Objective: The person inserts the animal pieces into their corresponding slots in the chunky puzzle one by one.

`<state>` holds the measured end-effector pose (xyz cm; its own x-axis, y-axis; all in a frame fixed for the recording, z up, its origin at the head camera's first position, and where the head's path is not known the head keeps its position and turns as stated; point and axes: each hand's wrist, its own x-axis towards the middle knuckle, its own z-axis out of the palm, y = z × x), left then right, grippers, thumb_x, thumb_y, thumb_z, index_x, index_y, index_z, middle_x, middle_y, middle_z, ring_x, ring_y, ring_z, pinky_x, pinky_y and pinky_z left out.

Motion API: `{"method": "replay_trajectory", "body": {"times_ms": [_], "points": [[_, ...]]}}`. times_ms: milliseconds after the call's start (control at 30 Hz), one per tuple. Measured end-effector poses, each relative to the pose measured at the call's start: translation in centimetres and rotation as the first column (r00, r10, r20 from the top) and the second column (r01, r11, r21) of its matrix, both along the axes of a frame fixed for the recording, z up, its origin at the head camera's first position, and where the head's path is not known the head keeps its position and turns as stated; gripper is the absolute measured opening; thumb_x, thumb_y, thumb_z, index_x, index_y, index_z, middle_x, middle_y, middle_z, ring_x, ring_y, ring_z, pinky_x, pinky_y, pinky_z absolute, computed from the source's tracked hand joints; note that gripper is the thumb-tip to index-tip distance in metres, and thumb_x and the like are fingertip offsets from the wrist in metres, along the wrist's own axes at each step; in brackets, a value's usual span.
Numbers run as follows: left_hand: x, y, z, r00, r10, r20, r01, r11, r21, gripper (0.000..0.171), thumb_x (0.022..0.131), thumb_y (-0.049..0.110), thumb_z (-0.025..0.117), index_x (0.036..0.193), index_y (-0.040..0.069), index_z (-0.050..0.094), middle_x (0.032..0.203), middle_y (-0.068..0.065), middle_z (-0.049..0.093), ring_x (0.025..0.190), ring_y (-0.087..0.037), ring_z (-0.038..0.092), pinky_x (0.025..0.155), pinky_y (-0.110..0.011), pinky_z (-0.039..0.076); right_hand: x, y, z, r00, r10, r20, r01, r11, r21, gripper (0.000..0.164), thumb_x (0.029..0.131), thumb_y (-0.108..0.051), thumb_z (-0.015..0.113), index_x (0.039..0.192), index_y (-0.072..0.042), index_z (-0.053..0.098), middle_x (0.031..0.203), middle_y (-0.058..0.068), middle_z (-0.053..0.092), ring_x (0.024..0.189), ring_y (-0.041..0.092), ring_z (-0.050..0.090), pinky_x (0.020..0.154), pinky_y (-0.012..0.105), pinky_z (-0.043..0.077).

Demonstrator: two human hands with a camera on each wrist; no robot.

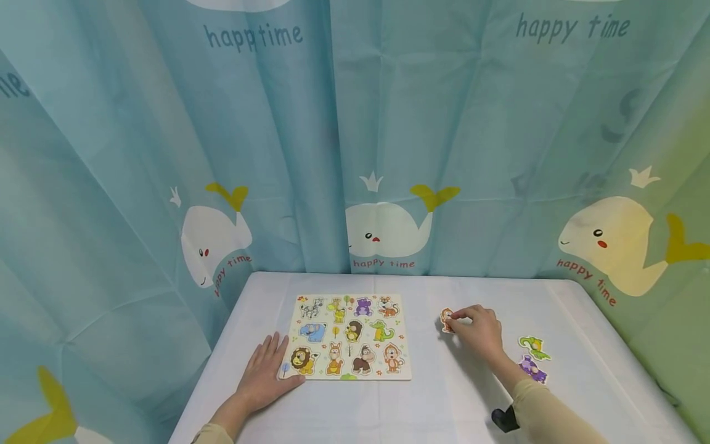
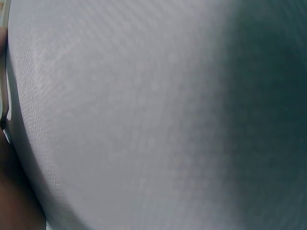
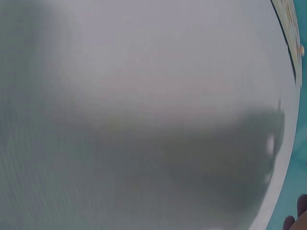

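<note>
A cream puzzle board (image 1: 349, 338) printed with several cartoon animals lies on the left half of the table. My left hand (image 1: 267, 374) rests flat at its left edge, fingers straight and the thumb along the near left corner. Right of the board, my right hand (image 1: 480, 333) pinches a small orange-brown animal puzzle piece (image 1: 445, 318) above the table, its knob hidden by the fingers. Near the right forearm lie a green crocodile piece (image 1: 535, 348) and a purple hippo piece (image 1: 534, 370). Only fingertips (image 3: 301, 211) show in the right wrist view.
A white cloth covers the table (image 1: 444, 407). Behind and beside it hang blue curtains (image 1: 383, 123) with whale prints. A black object (image 1: 505, 419) sits beneath the right sleeve.
</note>
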<state>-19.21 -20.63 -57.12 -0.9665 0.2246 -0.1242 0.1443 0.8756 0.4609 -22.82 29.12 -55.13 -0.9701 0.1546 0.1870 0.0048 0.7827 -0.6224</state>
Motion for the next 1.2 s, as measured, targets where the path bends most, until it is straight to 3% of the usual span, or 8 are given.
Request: {"method": "replay_trajectory", "body": {"times_ms": [500, 1200], "points": [[-0.1, -0.1, -0.1, 1.0, -0.007, 0.0, 0.007, 1.0, -0.001, 0.107, 0.086, 0.065, 0.068, 0.161, 0.001, 0.025, 0.168, -0.022, 0.014, 0.155, -0.043, 0.005, 0.125, -0.057, 0.004, 0.6, -4.5, 0.0, 0.998, 0.067, -0.016, -0.068, 0.996, -0.051, 0.013, 0.084, -0.026, 0.085, 0.082, -0.016, 0.077, 0.097, 0.002, 0.067, 0.106, 0.031, 0.052, 0.091, 0.054, 0.037], [-0.1, -0.1, -0.6, 0.998, -0.006, -0.061, 0.007, 1.0, 0.019, 0.106, 0.085, 0.063, 0.07, 0.159, -0.001, 0.03, 0.167, -0.025, 0.018, 0.154, -0.044, 0.01, 0.124, -0.058, 0.007, 2.0, -8.0, -0.8, 0.991, 0.137, -0.003, -0.137, 0.99, -0.017, 0.014, 0.079, -0.023, 0.088, 0.077, -0.023, 0.075, 0.096, -0.004, 0.066, 0.101, 0.024, 0.053, 0.087, 0.045, 0.04]]}}
